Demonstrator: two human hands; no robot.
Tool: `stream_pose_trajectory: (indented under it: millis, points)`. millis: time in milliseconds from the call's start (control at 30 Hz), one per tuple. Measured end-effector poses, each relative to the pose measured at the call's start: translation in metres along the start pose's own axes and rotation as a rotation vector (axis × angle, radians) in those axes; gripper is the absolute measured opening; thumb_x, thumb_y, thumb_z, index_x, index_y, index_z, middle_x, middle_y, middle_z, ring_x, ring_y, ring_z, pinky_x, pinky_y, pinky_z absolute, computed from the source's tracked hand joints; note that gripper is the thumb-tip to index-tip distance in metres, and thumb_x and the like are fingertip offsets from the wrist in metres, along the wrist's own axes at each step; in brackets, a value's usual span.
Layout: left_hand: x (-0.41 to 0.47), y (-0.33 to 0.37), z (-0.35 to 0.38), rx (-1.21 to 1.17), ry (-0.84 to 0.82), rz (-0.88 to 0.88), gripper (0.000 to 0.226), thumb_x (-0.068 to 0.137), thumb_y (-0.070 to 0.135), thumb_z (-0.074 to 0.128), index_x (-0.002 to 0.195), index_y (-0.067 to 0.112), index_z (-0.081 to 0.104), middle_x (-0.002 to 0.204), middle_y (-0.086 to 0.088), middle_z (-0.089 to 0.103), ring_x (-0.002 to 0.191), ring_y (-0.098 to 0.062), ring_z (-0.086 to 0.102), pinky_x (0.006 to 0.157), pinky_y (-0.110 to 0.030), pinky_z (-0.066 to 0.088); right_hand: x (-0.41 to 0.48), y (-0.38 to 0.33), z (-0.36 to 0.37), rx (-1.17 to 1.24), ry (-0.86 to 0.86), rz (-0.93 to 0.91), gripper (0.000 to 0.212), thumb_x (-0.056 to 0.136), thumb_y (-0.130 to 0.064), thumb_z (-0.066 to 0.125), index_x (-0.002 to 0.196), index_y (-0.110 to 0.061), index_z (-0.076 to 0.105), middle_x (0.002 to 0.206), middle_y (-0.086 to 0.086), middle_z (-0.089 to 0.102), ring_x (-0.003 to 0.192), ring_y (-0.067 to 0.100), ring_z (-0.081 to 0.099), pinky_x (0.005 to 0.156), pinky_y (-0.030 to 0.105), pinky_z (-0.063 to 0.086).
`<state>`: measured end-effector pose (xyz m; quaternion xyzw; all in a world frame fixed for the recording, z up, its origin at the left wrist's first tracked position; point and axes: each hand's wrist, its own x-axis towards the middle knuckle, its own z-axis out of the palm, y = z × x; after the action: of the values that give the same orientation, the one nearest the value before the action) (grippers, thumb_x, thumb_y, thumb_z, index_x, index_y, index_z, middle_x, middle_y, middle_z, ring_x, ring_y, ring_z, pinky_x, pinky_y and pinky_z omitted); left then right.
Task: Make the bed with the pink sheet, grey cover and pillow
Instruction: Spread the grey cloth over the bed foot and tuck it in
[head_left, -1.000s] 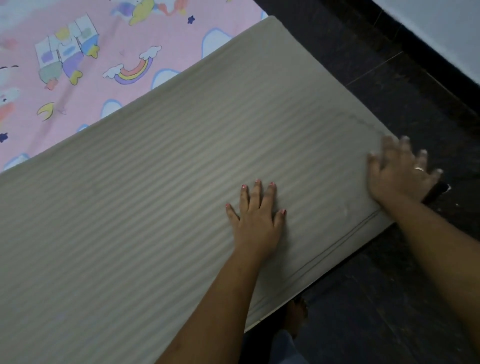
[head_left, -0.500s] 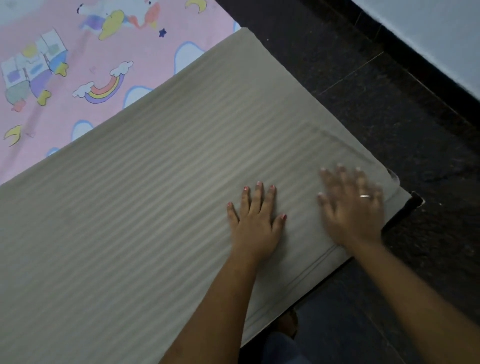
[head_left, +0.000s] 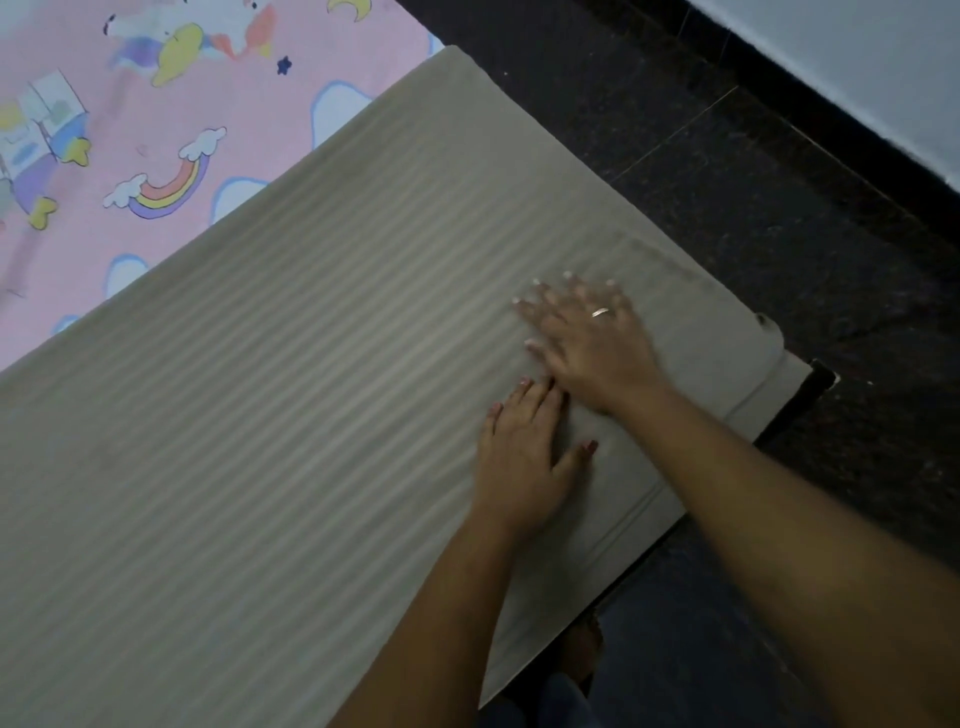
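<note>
Your pink sheet (head_left: 171, 109) lies spread on the bed and shows at the far left with its rainbows and clouds, so that step looks done. The grey cover (head_left: 249, 426) lies over it across the near and middle of the view, its right edge along the bed's side above the dark floor (head_left: 727, 218). Both hands lie flat on the cover near its right corner, fingers straight, holding nothing. Your left hand (head_left: 524, 467) is nearer you and your right hand (head_left: 592, 343), blurred, is just beyond it. You seem to be smoothing the cover. No pillow is in view, so placing it appears left.
</note>
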<state>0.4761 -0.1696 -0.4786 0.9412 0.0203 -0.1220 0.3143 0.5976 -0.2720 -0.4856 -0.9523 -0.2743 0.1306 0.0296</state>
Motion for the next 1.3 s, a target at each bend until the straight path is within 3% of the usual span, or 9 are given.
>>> stream_pose_trajectory:
  millis: [133, 267, 433, 600, 700, 800, 933, 1100, 1300]
  points:
    - [0.005, -0.014, -0.017, -0.210, 0.101, -0.002, 0.045, 0.087, 0.027, 0.046, 0.130, 0.017, 0.056, 0.138, -0.001, 0.052, 0.128, -0.018, 0.046, 0.109, -0.031, 0.032, -0.008, 0.079, -0.013, 0.026, 0.037, 0.399, 0.058, 0.095, -0.062, 0.016, 0.149, -0.043, 0.010, 0.158, -0.005, 0.018, 0.144, 0.029, 0.020, 0.113, 0.056, 0.008]
    - [0.006, -0.010, -0.020, -0.092, 0.041, -0.022, 0.049, 0.093, 0.027, 0.052, 0.140, 0.022, 0.043, 0.152, 0.001, 0.033, 0.139, -0.017, 0.029, 0.115, -0.035, 0.024, -0.035, 0.143, -0.025, 0.409, -0.227, 0.992, 0.090, 0.087, -0.075, 0.009, 0.145, -0.012, 0.036, 0.148, 0.021, 0.035, 0.136, 0.040, 0.032, 0.114, 0.053, 0.018]
    - [0.004, -0.001, -0.020, 0.051, -0.127, -0.084, 0.059, 0.099, 0.038, 0.040, 0.151, 0.031, 0.013, 0.160, 0.003, 0.002, 0.147, -0.016, -0.002, 0.117, -0.038, 0.000, -0.034, 0.111, -0.024, 0.573, -0.120, 0.916, 0.079, 0.095, -0.065, 0.012, 0.142, -0.010, 0.040, 0.147, 0.021, 0.036, 0.136, 0.038, 0.032, 0.114, 0.048, 0.019]
    - [0.006, -0.007, -0.025, 0.105, -0.220, -0.081, 0.062, 0.098, 0.048, 0.036, 0.149, 0.040, 0.002, 0.159, 0.006, -0.010, 0.146, -0.015, -0.013, 0.115, -0.043, -0.010, -0.047, 0.143, -0.022, 0.265, -0.486, 1.083, 0.112, 0.074, -0.085, -0.009, 0.148, -0.009, 0.030, 0.155, 0.016, 0.022, 0.145, 0.032, 0.014, 0.117, 0.051, -0.006]
    - [0.010, -0.014, -0.027, 0.122, -0.240, -0.068, 0.068, 0.094, 0.057, 0.037, 0.149, 0.042, -0.002, 0.158, 0.006, -0.016, 0.145, -0.016, -0.018, 0.114, -0.044, -0.014, -0.052, 0.160, -0.032, -0.031, -0.574, 0.920, 0.118, 0.062, -0.086, -0.021, 0.145, -0.026, 0.038, 0.158, 0.002, 0.020, 0.147, 0.026, 0.006, 0.111, 0.064, -0.004]
    - [0.017, -0.027, -0.036, 0.111, -0.193, -0.086, 0.076, 0.091, 0.060, 0.040, 0.149, 0.039, -0.004, 0.158, 0.006, -0.015, 0.145, -0.015, -0.017, 0.114, -0.044, -0.013, -0.020, 0.110, -0.042, 0.039, -0.113, 0.861, 0.059, 0.099, -0.051, 0.017, 0.138, -0.019, 0.048, 0.156, 0.004, 0.023, 0.146, 0.026, 0.009, 0.109, 0.067, -0.007]
    - [0.024, -0.067, -0.060, 0.082, 0.053, -0.241, 0.070, 0.091, 0.058, 0.024, 0.151, 0.031, 0.001, 0.160, 0.004, 0.000, 0.147, -0.017, -0.006, 0.116, -0.047, -0.002, 0.041, -0.026, -0.034, 0.073, 0.374, 0.413, 0.052, 0.092, -0.043, 0.031, 0.124, -0.015, 0.061, 0.144, 0.009, 0.045, 0.136, 0.031, 0.036, 0.108, 0.061, 0.016]
    - [-0.006, -0.170, -0.105, 0.165, 0.345, -0.433, 0.069, 0.086, 0.044, 0.026, 0.151, 0.020, 0.019, 0.157, -0.002, 0.022, 0.146, -0.019, 0.012, 0.115, -0.050, 0.011, 0.065, -0.189, 0.017, 0.024, 0.174, -0.296, 0.055, 0.087, -0.049, 0.032, 0.132, -0.028, 0.056, 0.139, -0.001, 0.054, 0.128, 0.022, 0.050, 0.102, 0.057, 0.036]
    - [-0.050, -0.269, -0.151, 0.285, 0.314, -0.568, 0.072, 0.083, 0.069, 0.007, 0.149, 0.042, 0.009, 0.160, 0.004, 0.005, 0.147, -0.016, -0.001, 0.116, -0.049, 0.002, 0.094, -0.212, 0.039, -0.044, 0.087, -0.312, 0.055, 0.091, -0.057, 0.029, 0.143, -0.040, 0.036, 0.151, -0.005, 0.038, 0.139, 0.021, 0.035, 0.111, 0.052, 0.022]
